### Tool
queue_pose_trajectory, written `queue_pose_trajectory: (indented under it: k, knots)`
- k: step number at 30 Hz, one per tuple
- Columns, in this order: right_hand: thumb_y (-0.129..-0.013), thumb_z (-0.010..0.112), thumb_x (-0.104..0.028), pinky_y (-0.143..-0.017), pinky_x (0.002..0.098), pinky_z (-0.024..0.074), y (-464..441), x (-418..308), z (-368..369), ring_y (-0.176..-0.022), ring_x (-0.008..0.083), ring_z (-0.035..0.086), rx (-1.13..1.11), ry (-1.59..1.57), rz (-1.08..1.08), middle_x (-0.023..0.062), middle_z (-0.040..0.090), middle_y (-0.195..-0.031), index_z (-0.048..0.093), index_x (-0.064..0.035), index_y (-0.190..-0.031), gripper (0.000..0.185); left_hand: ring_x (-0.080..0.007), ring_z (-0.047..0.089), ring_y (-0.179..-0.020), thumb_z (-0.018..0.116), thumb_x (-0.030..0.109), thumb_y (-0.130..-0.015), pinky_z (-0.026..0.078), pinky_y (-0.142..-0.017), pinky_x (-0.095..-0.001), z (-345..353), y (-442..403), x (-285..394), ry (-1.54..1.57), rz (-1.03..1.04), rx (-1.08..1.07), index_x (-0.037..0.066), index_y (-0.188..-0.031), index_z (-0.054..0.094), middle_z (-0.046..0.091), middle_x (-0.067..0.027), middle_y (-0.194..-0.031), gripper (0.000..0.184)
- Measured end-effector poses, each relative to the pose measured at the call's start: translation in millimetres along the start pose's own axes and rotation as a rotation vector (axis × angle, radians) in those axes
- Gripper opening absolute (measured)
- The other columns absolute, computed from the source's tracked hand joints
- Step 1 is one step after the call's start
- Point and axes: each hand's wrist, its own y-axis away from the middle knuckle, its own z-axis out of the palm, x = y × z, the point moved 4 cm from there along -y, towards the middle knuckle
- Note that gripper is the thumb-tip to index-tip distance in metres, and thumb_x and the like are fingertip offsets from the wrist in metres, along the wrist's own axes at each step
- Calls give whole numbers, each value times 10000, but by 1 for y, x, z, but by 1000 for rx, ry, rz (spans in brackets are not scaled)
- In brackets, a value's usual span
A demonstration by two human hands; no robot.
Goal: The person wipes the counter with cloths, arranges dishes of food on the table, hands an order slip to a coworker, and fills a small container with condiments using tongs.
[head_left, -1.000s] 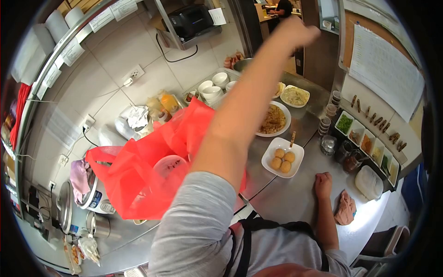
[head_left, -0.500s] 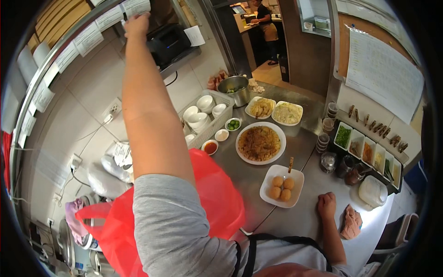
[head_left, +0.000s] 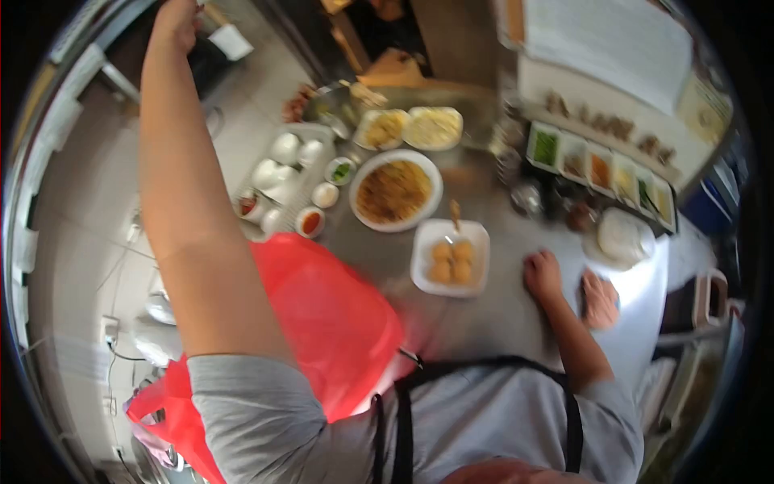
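My left arm reaches up to the top left, and my left hand (head_left: 177, 24) is cut by the frame edge beside a dark device (head_left: 211, 68). Its fingers look curled, but what they hold is blurred. My right hand (head_left: 543, 274) rests as a loose fist on the steel counter (head_left: 508, 323), with nothing visible in it. Left of it stands a white square bowl (head_left: 482, 270) of round golden fried balls (head_left: 451, 262), a stick upright at its back. A crumpled pinkish cloth (head_left: 600, 300) lies right of that hand. Under my left arm is a red plastic bag (head_left: 330, 331).
A white plate (head_left: 434, 206) of brown-topped food, two food trays (head_left: 433, 129), small sauce bowls (head_left: 310, 222) and a basket (head_left: 322, 141) of white bowls stand farther back. Topping containers (head_left: 601, 168) and jars (head_left: 580, 216) line the right. A blurred person (head_left: 395, 32) is in the doorway.
The view has swung and blurred, so the counter things sit higher and farther left. My left hand has left the row of paper slips and shows near the dark device. My right hand stays on the counter.
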Motion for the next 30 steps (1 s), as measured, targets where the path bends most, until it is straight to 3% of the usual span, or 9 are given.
queue_pose_trajectory:
  k: [2,8,10,12,13,15,18,27,30]
  knots:
    - [-679,543,-88,-654,384,410,0,0,-2,-738,305,493,-42,-47,37,134,502,-721,572,-59,-684,41,-211,525,-616,515,269,-762,395,-521,-313,82,112,43,-127,96,135,-18,-907,581,572,-121,-740,328]
    - [-714,518,-117,-645,364,420,30,-2,-21,-750,271,512,-10,254,75,109,528,-732,571,-68,-716,72,-77,452,-536,501,181,-801,356,-467,-234,230,285,15,139,358,-224,8,-876,596,536,-14,-646,211]
    - [-712,520,-121,-647,369,417,57,7,-36,-751,271,510,-89,269,68,108,528,-728,564,-63,-726,74,-70,491,-768,564,315,-782,387,-670,-239,258,350,-29,121,79,-425,44,-1018,563,568,-2,-854,360]
    - [-705,530,-130,-655,388,412,92,15,-57,-760,279,505,-181,223,30,104,524,-724,556,-59,-729,79,-47,457,-654,543,279,-802,388,-586,-201,272,441,-35,26,89,-445,37,-1011,568,566,16,-795,321]
    - [-697,542,-143,-672,399,409,103,18,-77,-795,285,495,-123,200,-49,106,523,-777,561,-70,-767,103,-129,541,-724,537,178,-767,418,-658,-249,275,477,-49,33,-177,-532,8,-989,560,596,-71,-776,281]
    - [-681,565,-170,-705,419,401,115,19,-126,-863,297,476,-9,153,-205,109,522,-883,571,-93,-843,180,-110,525,-757,518,117,-771,412,-683,-227,277,545,-100,132,-301,-529,6,-1017,550,583,-72,-838,272]
    - [-645,604,-223,-790,435,373,99,50,-156,-1016,312,401,-31,337,65,109,411,-1144,525,-196,-1045,408,-128,537,-783,491,93,-777,416,-713,-242,261,628,-157,144,-595,-439,-3,-1009,556,590,-84,-876,260]
    - [-635,563,-138,-856,426,364,70,54,-90,-1105,297,378,-483,170,108,99,391,-1223,407,-237,-1180,576,-81,527,-640,495,58,-764,423,-581,-214,238,682,-175,-232,-476,-400,-13,-991,568,599,-54,-750,249]
    - [-656,536,-130,-849,432,357,117,24,-115,-1101,275,377,-460,283,-467,25,395,-1225,444,-256,-1158,526,-85,532,-648,515,50,-753,420,-582,-212,241,685,-181,-224,-450,-412,3,-1011,567,602,-58,-754,268]
